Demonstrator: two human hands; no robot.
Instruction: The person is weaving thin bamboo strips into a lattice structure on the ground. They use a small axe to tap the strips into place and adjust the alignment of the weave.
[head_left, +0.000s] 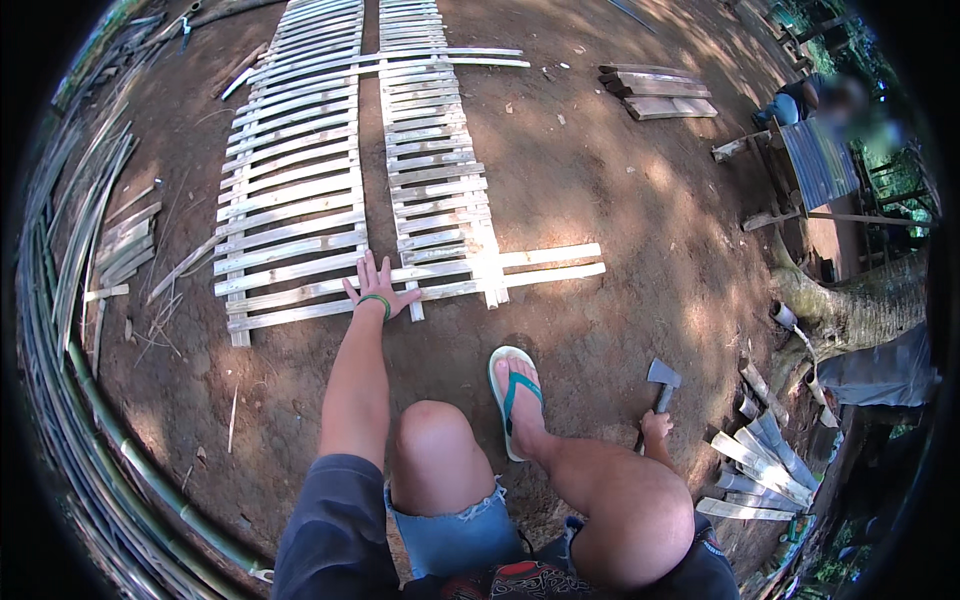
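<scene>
My left hand lies with its fingers spread on the near end of a slatted bamboo panel. A green band circles that wrist. Under and beside the palm, two long split bamboo strips run rightward across a second, narrower slatted panel. Low on the right, my right hand is closed around the handle of a hatchet, its head upward and just above the bare ground. Part of the handle is hidden behind my raised knee.
Long bamboo poles curve along the left edge. Split bamboo pieces lie fanned out at lower right, near a tree trunk. Boards are stacked farther off. Another person is at the upper right, beside a corrugated sheet.
</scene>
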